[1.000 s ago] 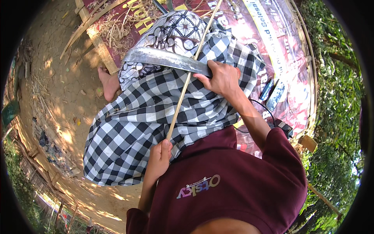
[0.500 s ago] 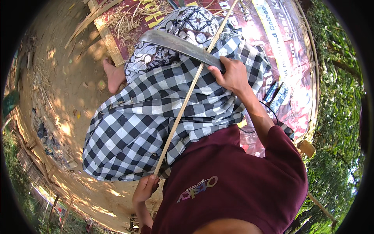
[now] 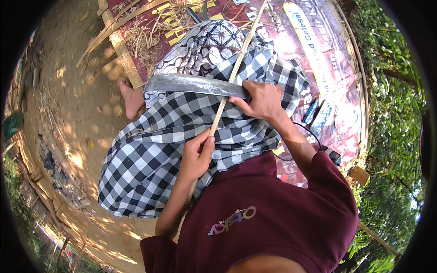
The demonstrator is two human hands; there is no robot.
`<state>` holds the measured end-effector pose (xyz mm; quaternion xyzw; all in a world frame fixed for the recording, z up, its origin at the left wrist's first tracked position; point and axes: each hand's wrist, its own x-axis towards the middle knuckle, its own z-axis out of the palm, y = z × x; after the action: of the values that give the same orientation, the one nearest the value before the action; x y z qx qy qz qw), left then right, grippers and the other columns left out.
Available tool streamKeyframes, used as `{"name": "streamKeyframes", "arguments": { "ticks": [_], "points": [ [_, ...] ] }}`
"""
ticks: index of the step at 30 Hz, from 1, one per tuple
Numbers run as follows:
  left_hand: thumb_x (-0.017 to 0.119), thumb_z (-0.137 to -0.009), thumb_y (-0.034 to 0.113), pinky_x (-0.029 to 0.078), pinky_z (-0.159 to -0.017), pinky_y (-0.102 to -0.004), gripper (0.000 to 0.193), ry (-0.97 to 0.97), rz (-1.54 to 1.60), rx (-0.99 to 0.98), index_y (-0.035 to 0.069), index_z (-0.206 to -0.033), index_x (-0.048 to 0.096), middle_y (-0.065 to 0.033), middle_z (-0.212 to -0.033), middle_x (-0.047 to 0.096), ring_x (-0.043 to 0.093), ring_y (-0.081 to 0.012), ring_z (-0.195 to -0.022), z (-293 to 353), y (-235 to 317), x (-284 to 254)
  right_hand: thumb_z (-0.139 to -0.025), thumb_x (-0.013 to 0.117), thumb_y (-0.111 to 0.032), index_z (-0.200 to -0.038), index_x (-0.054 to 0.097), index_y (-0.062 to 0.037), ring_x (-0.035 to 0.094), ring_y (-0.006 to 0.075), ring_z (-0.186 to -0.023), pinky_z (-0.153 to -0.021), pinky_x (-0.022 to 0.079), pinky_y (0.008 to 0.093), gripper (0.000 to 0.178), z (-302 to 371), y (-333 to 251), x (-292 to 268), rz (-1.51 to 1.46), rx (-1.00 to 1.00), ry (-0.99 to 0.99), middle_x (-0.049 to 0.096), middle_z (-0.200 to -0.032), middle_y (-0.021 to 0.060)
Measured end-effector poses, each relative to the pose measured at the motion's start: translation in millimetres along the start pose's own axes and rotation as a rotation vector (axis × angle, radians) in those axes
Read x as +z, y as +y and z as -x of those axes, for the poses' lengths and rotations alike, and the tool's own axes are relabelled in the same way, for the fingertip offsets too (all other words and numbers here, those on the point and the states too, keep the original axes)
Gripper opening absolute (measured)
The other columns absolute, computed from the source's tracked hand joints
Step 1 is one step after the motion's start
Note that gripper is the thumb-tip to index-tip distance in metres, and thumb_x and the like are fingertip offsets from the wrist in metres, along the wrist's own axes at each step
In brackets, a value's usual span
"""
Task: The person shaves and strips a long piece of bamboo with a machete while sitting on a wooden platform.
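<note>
A broad curved machete (image 3: pixel 191 84) lies across my lap, its blade pointing left. My right hand (image 3: pixel 264 99) is closed round its grip, most of which the fingers hide. Under the blade, near the grip, passes a long thin bamboo strip (image 3: pixel 236 64), slanting from the far upper middle down toward my left side. My left hand (image 3: pixel 198 154) pinches the strip between thumb and fingers, a little nearer to me than the blade. Beneath both lies the black-and-white checked cloth (image 3: pixel 150 150) over my legs.
Patterned cloth (image 3: pixel 218 38) covers a knee beyond the blade, and a bare foot (image 3: pixel 133 101) rests on the dirt at left. Curly shavings (image 3: pixel 143 43) litter a printed red sheet (image 3: pixel 291 45). Blue items (image 3: pixel 321 116) and a black cable (image 3: pixel 312 132) lie at right.
My left hand has moved up along the bamboo strip from its near end, closer to the blade. My right hand has drawn the machete nearer to me and turned it more level.
</note>
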<state>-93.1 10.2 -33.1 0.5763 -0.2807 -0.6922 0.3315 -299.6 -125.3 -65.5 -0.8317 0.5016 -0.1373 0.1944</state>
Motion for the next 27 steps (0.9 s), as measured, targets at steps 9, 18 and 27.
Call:
{"name": "streamKeyframes", "arguments": {
  "ticks": [9, 18, 27],
  "points": [
    [0.05, -0.1, 0.019, 0.03, -0.047, -0.0193, 0.021, -0.034, 0.417, -0.173, 0.003, -0.111, 0.059, 0.0057, -0.066, 0.044, 0.035, -0.0024, -0.051, -75.2, 6.7, 31.0, -0.079, 0.064, -0.059, -0.069, 0.059, -0.0026, 0.061, 0.0332, -0.05, -0.048, 0.046, 0.0411, 0.057, 0.6, 3.8, 3.6, -0.059, 0.029, -0.043, 0.056, -0.054, 0.0139],
    [0.047, -0.098, 0.012, 0.025, -0.039, -0.0198, 0.014, -0.099, 0.569, -0.258, 0.005, -0.089, 0.054, 0.0009, -0.068, 0.047, 0.035, -0.0034, -0.046, -97.5, 17.3, 32.8, -0.081, 0.06, -0.062, -0.066, 0.057, -0.0021, 0.061, 0.034, -0.05, -0.049, 0.048, 0.0425, 0.062, 0.5, 6.2, 2.9, -0.098, 0.023, -0.046, 0.057, -0.054, 0.0143],
    [0.046, -0.099, 0.01, 0.02, -0.037, -0.0229, 0.024, 0.104, 0.35, -0.113, 0.005, -0.077, 0.05, 0.0008, -0.063, 0.046, 0.029, -0.0025, -0.04, -102.0, 12.4, 41.8, -0.079, 0.059, -0.066, -0.07, 0.058, -0.0033, 0.062, 0.0313, -0.051, -0.047, 0.048, 0.0401, 0.064, 3.4, 8.1, 14.8, -0.025, -0.035, -0.046, 0.06, -0.059, 0.0129]
  ]
}}
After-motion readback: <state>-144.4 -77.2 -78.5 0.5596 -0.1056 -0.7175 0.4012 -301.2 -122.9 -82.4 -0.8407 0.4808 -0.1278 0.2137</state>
